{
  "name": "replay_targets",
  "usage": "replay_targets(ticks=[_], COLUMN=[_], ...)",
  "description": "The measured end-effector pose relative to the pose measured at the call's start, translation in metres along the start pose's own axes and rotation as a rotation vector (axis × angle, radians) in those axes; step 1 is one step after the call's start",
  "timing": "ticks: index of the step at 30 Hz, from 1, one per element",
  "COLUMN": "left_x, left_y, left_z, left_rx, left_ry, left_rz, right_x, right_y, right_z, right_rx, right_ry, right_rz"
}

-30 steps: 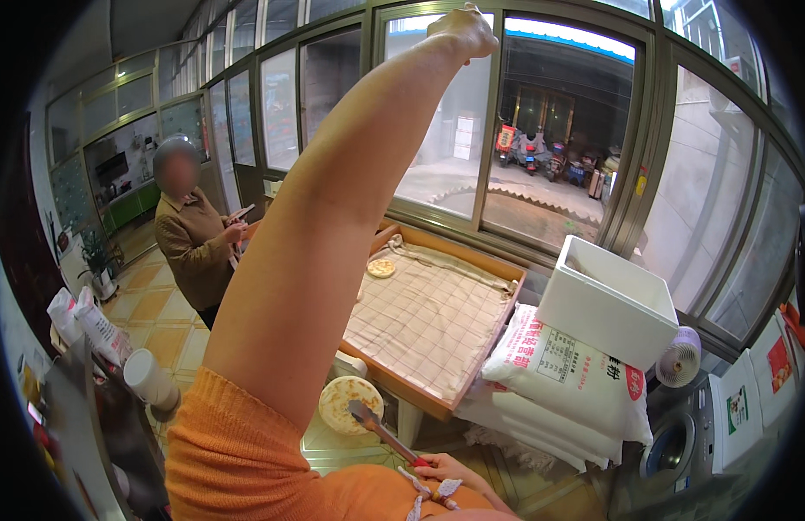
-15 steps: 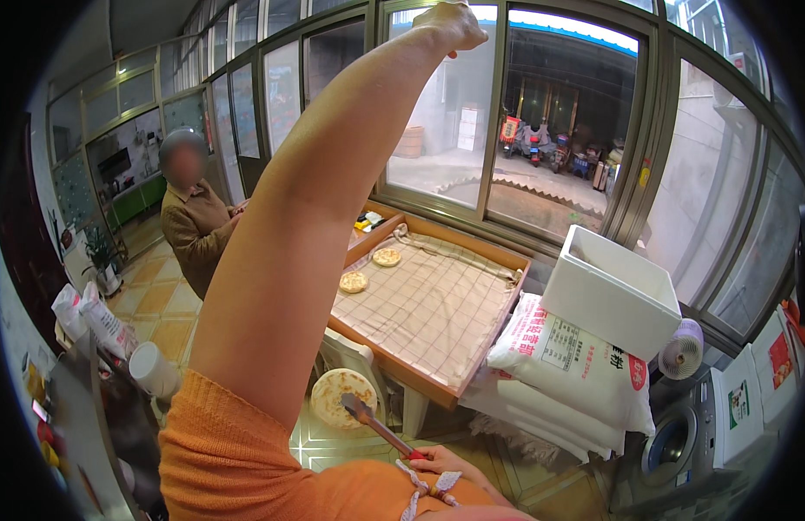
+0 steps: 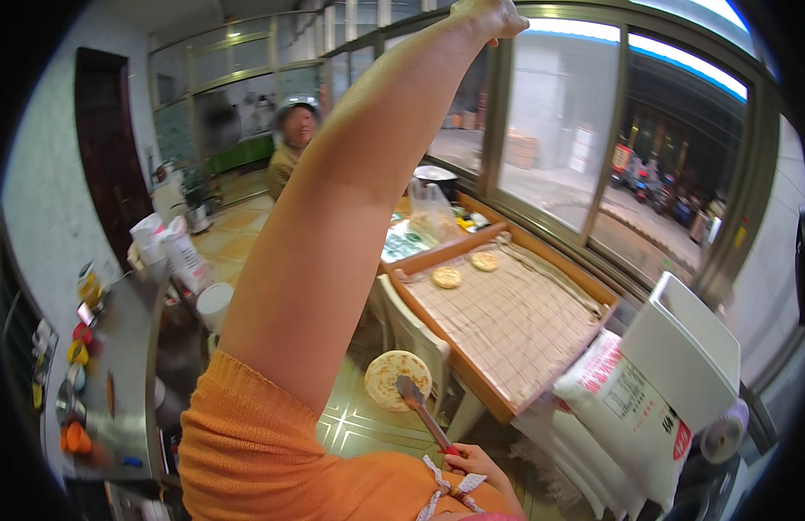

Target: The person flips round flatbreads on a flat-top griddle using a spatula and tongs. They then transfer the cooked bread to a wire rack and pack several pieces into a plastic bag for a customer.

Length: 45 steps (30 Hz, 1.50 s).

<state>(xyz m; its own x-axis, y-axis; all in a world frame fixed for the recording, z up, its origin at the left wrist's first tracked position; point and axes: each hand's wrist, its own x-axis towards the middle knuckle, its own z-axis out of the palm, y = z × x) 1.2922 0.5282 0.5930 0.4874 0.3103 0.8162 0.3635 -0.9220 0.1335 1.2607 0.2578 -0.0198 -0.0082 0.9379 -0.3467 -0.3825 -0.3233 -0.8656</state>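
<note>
My left arm stretches up across the middle from an orange sleeve. At its end, my left hand (image 3: pixel 491 19) is high in front of the window with its fingers curled; whatever they hold is hidden. Low at the centre right, my right hand (image 3: pixel 472 467) grips red-handled tongs (image 3: pixel 432 421). At their tip is a round browned flatbread (image 3: pixel 383 379), beside a white plastic chair (image 3: pixel 434 349). Beyond it, a wooden tray (image 3: pixel 498 406) lined with checked cloth (image 3: pixel 515 321) carries two small round breads (image 3: pixel 447 277). Its left compartment holds a plastic bag (image 3: pixel 433 208) and other items.
A person (image 3: pixel 282 174) in brown stands behind my arm. A steel counter (image 3: pixel 133 347) with kitchenware runs along the left, near sacks (image 3: pixel 185 256) and a white bucket (image 3: pixel 213 304). On the right, a white foam box (image 3: pixel 689 339) rests on stacked sacks (image 3: pixel 618 391), near a fan (image 3: pixel 724 434).
My view has turned left, so the scene sits further right and more of the counter and tray shows. My left arm stays raised and the tongs still carry the flatbread.
</note>
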Motion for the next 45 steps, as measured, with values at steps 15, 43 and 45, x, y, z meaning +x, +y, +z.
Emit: replay_targets(ticks=[15, 43, 45], left_x=[-0.041, -0.960, -1.028], left_y=[-0.197, 0.020, 0.029], left_z=[-0.248, -0.329, -0.336], left_rx=[0.598, 0.570, 0.923], left_ry=[0.346, 0.633, 0.676], left_rz=[-0.404, -1.965, -2.053], right_x=[0.092, 0.249, 0.251], right_y=[-0.026, 0.041, 0.058], right_z=[0.035, 0.359, 0.394], right_rx=[-0.267, -0.503, -0.504], right_ry=[-0.432, -1.222, -1.188], right_rz=[0.111, 0.459, 0.476])
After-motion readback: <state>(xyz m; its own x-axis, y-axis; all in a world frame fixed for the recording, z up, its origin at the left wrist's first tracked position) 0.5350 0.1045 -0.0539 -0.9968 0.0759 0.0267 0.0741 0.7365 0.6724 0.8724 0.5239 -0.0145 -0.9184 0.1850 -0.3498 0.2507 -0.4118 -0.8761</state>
